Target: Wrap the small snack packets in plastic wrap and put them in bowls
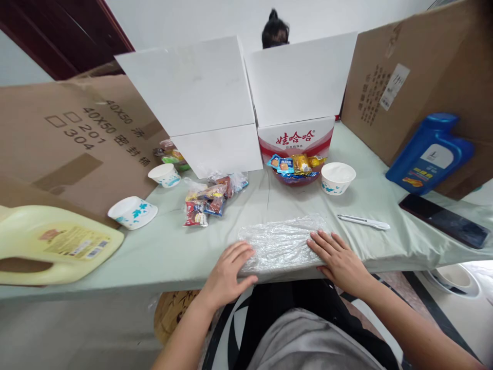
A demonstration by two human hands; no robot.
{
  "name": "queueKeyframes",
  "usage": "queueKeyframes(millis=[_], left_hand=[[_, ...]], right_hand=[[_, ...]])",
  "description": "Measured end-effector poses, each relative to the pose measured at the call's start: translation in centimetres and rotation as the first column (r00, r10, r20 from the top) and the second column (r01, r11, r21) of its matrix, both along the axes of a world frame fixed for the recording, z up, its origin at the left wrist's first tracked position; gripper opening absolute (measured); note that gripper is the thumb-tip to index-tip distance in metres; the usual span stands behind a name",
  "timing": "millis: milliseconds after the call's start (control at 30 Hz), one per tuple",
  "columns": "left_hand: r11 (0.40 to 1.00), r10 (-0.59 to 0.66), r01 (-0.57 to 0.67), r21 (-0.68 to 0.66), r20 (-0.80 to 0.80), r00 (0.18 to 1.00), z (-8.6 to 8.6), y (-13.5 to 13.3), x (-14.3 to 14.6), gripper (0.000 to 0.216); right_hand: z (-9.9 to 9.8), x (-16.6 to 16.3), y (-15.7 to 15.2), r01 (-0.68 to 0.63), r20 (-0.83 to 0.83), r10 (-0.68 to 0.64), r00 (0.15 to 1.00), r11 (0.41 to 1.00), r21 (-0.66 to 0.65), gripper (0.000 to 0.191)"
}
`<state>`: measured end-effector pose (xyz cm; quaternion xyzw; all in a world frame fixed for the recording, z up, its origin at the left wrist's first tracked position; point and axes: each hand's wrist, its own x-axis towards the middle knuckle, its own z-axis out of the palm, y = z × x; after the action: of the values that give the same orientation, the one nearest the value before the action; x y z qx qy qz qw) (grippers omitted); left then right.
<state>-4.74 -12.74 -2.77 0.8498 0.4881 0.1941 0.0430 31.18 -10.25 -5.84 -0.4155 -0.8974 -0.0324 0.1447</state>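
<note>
A crumpled clear plastic sheet point(283, 241) lies flat at the table's near edge. My left hand point(229, 272) rests on its left end, fingers slightly curled over the table edge. On the sheet's right end lies my right hand point(339, 259), flat with fingers stretched out. Neither hand grips anything. Beyond the sheet sit a clear bag of wrapped snacks point(210, 198), a dark red bowl of snack packets point(296, 172) and a white paper bowl point(338, 177).
A white pen-like tool point(364, 221) and a dark phone point(444, 221) lie at right, by a blue jug point(431, 154). A yellow jug point(54, 244) lies at left near two paper bowls point(133, 211). Cardboard and white boxes point(300, 82) wall the back; a person's head point(275, 32) shows behind.
</note>
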Motion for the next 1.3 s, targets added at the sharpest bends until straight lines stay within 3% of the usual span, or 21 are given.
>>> queueKeyframes(millis=[100,233,333,600,867,933,1033,1133,1200,1300], left_hand=[[0.998,-0.054,0.053,0.015,0.049,0.997,-0.8,-1.6,-0.1,0.035],[1.000,-0.012,0.006,0.031,0.223,0.975,-1.3,-2.5,-0.9,0.022],[0.998,0.063,-0.055,-0.032,0.329,0.942,-1.0,-2.2,-1.0,0.019],[0.905,0.422,-0.409,-0.119,0.391,0.818,-0.5,1.6,1.1,0.025],[0.812,0.583,-0.566,-0.141,0.234,0.778,-1.6,3.9,2.0,0.036],[0.822,0.565,-0.565,-0.067,0.208,0.798,-1.5,3.8,2.0,0.036],[0.805,0.529,-0.562,0.191,0.197,0.825,-0.6,3.4,2.4,0.033],[0.803,0.420,-0.450,0.390,0.163,0.892,0.6,2.6,4.0,0.032],[0.881,0.291,-0.298,0.369,0.076,0.954,0.7,2.0,5.5,0.040],[0.971,0.174,-0.152,0.184,-0.112,0.978,-0.3,1.2,7.6,0.060]], right_hand=[[0.4,1.2,-0.2,-0.074,-0.082,0.071,0.994,0.997,-0.031,0.054],[1.7,3.0,-0.5,-0.127,-0.268,0.102,0.958,0.989,-0.080,0.027],[2.7,3.5,-0.5,-0.113,-0.389,0.056,0.920,0.986,-0.126,0.022],[2.9,1.2,2.1,0.205,-0.453,-0.314,0.834,0.940,-0.273,0.026],[0.9,-0.8,4.3,0.401,-0.240,-0.409,0.880,0.912,-0.084,0.028],[0.9,-0.9,4.1,0.411,-0.216,-0.405,0.888,0.911,-0.020,0.028],[1.9,-0.9,3.7,0.386,-0.277,-0.341,0.898,0.913,0.130,0.029],[3.1,-1.6,3.2,0.307,-0.325,-0.228,0.918,0.926,0.219,0.030],[3.3,-2.6,2.8,0.172,-0.254,-0.116,0.960,0.963,0.209,0.039],[2.3,-4.3,2.6,-0.047,-0.066,0.054,0.996,0.993,0.109,0.065]])
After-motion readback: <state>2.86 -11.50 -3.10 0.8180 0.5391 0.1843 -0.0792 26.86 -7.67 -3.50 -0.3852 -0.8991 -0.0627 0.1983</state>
